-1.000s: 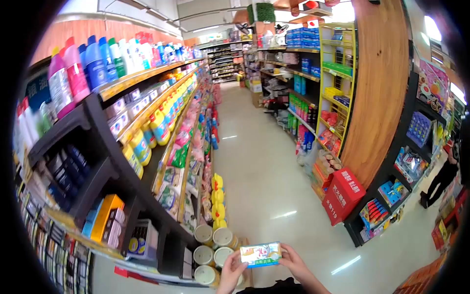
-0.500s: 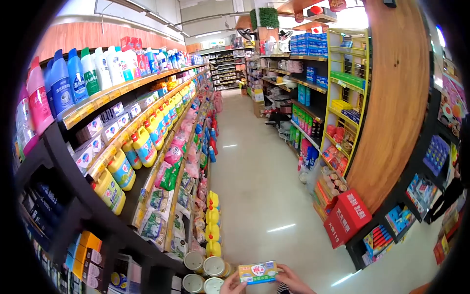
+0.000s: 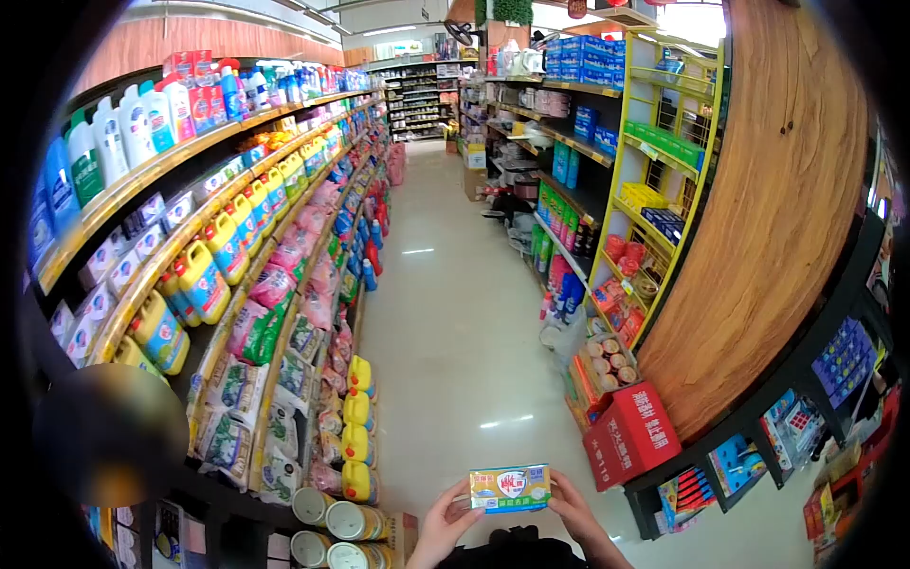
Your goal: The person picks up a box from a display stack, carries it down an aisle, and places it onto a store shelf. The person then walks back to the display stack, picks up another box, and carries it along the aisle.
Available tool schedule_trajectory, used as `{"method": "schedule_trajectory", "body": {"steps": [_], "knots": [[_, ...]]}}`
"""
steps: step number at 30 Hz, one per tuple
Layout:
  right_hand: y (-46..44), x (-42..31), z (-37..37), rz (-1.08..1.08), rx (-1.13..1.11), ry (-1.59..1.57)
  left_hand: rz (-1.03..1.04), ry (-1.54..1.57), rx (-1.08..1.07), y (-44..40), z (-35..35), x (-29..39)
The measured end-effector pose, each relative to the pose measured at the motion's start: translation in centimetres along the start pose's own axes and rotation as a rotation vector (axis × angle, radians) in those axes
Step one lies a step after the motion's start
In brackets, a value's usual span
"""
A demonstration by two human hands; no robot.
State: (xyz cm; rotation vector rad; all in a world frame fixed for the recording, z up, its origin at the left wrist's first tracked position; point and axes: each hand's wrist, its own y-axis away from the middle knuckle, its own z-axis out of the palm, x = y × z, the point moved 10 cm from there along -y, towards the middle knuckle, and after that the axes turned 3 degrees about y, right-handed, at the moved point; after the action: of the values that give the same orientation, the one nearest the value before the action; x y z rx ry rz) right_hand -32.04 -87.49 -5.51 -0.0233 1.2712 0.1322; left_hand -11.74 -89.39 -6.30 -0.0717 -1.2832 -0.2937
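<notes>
A flat rectangular soap pack (image 3: 511, 487), yellow and white with green and blue bands and a red logo, is held low in the view with its printed front facing me. My left hand (image 3: 444, 523) is closed on its left end, the thumb along the lower corner. At the other end my right hand (image 3: 578, 514) grips the right edge. The pack hangs over the aisle floor, nearly level. Several lidded tubs (image 3: 356, 521) stand on the floor left of my left hand.
Shelves of detergent jugs (image 3: 202, 280) and bottles line the left. Yellow jugs (image 3: 359, 446) stand along their foot. On the right are a yellow wire rack (image 3: 607, 218), a red fire-equipment box (image 3: 633, 434) and a wooden column (image 3: 758, 209). A tiled aisle (image 3: 445, 313) runs between. A blurred patch covers the lower left.
The view has shifted along the aisle. Both hands and the soap pack sit higher in the picture, and the pack's front shows more fully. Both hands still hold it.
</notes>
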Motion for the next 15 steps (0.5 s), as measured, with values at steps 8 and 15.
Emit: {"method": "schedule_trajectory", "body": {"steps": [8, 15], "knots": [[-3.5, 1.6, -3.6, 0.069, 0.100, -0.052, -0.124, 0.080, -0.061, -7.0, 1.2, -1.6], [-11.0, 0.8, -4.6, 0.078, 0.134, 0.045, -0.083, 0.053, -0.122, -14.7, -0.4, -0.3]]}}
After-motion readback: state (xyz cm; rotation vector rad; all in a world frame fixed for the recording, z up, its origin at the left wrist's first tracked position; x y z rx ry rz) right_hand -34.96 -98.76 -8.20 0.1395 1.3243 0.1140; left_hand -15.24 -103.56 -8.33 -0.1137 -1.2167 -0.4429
